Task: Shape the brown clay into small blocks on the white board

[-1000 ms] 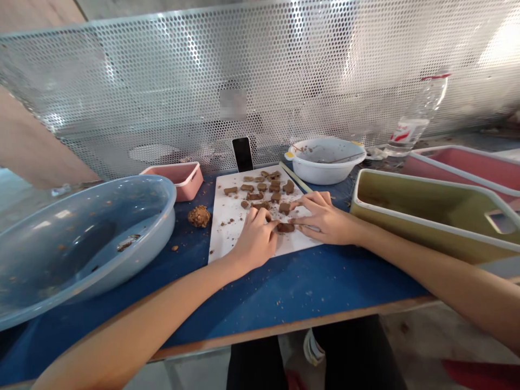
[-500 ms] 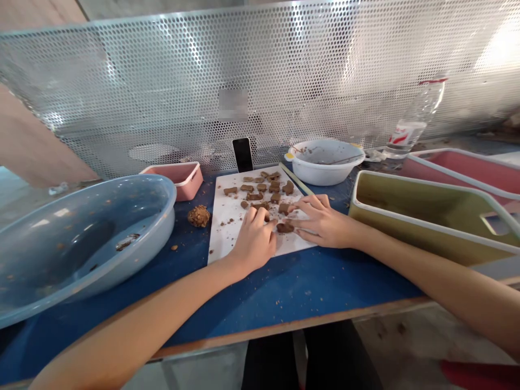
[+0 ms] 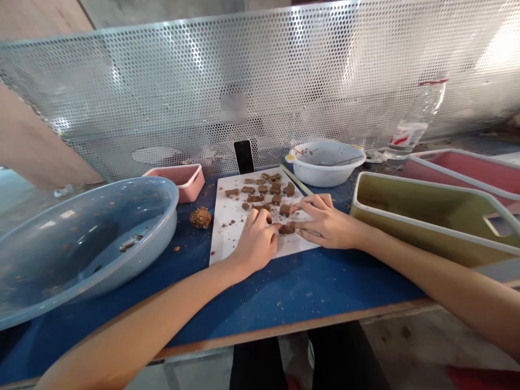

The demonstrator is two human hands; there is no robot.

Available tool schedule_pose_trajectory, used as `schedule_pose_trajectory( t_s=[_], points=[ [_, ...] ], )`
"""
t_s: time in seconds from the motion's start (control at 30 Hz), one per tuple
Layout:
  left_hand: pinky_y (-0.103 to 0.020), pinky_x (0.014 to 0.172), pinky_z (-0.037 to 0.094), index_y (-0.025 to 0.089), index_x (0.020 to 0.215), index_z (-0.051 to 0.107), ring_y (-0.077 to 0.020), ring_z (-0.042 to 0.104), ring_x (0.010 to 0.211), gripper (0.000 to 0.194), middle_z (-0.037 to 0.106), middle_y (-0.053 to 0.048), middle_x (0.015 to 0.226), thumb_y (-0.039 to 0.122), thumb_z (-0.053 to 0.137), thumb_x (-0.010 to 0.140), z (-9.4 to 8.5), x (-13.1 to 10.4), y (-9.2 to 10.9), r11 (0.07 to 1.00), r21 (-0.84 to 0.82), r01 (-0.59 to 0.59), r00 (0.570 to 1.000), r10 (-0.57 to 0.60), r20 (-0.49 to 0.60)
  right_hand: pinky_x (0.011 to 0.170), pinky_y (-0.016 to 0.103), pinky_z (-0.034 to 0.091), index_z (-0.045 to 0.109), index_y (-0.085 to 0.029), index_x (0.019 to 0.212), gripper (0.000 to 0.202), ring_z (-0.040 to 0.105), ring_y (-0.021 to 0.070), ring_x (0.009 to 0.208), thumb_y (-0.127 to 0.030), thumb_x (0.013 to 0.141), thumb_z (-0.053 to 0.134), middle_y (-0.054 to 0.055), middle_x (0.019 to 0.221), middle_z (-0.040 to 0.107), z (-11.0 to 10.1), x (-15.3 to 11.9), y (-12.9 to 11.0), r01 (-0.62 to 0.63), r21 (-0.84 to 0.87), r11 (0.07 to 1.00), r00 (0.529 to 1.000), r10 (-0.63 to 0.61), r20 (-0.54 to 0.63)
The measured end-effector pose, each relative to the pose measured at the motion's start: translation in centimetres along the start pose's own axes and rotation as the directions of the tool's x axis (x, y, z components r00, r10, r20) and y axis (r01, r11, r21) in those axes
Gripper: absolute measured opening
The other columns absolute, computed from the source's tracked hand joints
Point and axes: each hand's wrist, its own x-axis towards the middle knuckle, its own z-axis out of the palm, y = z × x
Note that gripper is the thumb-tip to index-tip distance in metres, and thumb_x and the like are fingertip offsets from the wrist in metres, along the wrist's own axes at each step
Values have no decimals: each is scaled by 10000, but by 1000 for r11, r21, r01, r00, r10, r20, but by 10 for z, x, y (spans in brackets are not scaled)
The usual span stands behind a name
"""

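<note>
A white board point(image 3: 229, 238) carries several brown clay pieces point(image 3: 255, 198), some blocky and some shaped like small figures, among loose crumbs. At its near side lies a dark brown clay piece point(image 3: 286, 229) between my hands. My left hand point(image 3: 257, 241) has curled fingers around a small brown bit of clay point(image 3: 268, 219), and its thumb reaches to the dark piece's left end. My right hand point(image 3: 327, 222) rests on the board's right side with fingers apart, fingertips against the dark piece's right end. The fingertips partly cover the clay.
A rough brown clay lump point(image 3: 200, 218) lies left of the board. Around it stand a large blue basin point(image 3: 162, 222), a pink box point(image 3: 193, 187), a phone point(image 3: 244, 157), a white basin point(image 3: 325, 176), a pale stick point(image 3: 296, 180), a green bin point(image 3: 410, 227) and a bottle point(image 3: 410, 132).
My left thumb has straightened a little toward the dark clay piece. Both hands stay at nearly the same spot on the board; the whole view has shifted slightly.
</note>
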Motion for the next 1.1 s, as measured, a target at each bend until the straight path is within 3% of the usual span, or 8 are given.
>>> schedule_pose_trajectory(
  t_s=[0.13, 0.3, 0.5, 0.63, 0.8, 0.93, 1.1],
  points=[
    [-479, 948, 558, 152, 1164, 853, -309, 476, 1057, 345, 564, -139, 1099, 49, 557, 1021, 0, 0, 0, 999, -30, -41, 998, 43, 45, 1117, 686, 439, 880, -284, 1199, 378, 465, 429, 1429, -395, 1158, 521, 161, 1541, 614, 2, -2, 0, -4, 30, 1000, 998, 2, 70],
    [-490, 956, 561, 159, 1056, 864, -320, 463, 1071, 365, 545, -143, 1103, -17, 573, 925, 2, 2, -2, 998, -58, -12, 992, 19, 122, 1133, 672, 454, 880, -304, 1220, 404, 499, 405, 1409, -419, 1166, 496, 166, 1443, 624, 4, 0, 1, -111, 157, 981, 987, 90, 136],
    [-508, 1002, 564, 134, 1203, 846, -314, 490, 1096, 438, 578, -139, 1106, -24, 525, 950, 1, 0, -5, 995, -91, 26, 999, -24, 27, 1130, 650, 464, 842, -265, 1317, 413, 500, 410, 1413, -410, 1170, 484, 182, 1465, 623, -2, 3, 4, -88, 117, 989, 996, 84, 43],
    [-503, 955, 568, 163, 1059, 879, -307, 482, 1048, 401, 589, -133, 1056, -5, 525, 974, -1, 0, -5, 998, -56, 25, 1000, -26, -12, 1108, 655, 469, 840, -270, 1323, 396, 529, 421, 1398, -391, 1165, 498, 183, 1476, 621, -2, 2, 5, -92, 72, 993, 996, 90, 25],
    [-491, 923, 576, 181, 857, 858, -298, 486, 1039, 363, 609, -133, 1066, -18, 565, 938, -2, 0, -3, 998, -65, 1, 1000, -2, -14, 1140, 667, 463, 849, -281, 1303, 361, 489, 416, 1440, -383, 1149, 539, 175, 1512, 615, 3, 0, 2, -16, 99, 995, 997, 9, 75],
    [-490, 905, 577, 185, 818, 852, -291, 487, 1021, 389, 611, -129, 1035, -26, 553, 950, 1, 1, -5, 995, -95, 13, 1000, -12, 3, 1177, 655, 462, 769, -319, 1462, 392, 472, 394, 1463, -413, 1137, 572, 160, 1538, 591, 6, 0, -1, -9, 185, 983, 995, -10, 102],
    [-479, 888, 573, 189, 790, 853, -285, 483, 999, 415, 614, -123, 999, -30, 538, 950, 3, 2, -7, 993, -115, 11, 1000, -11, 5, 1172, 648, 465, 766, -324, 1455, 397, 451, 392, 1464, -462, 1146, 559, 161, 1548, 555, 8, -2, -3, -44, 240, 970, 991, 12, 136]
  ],
)
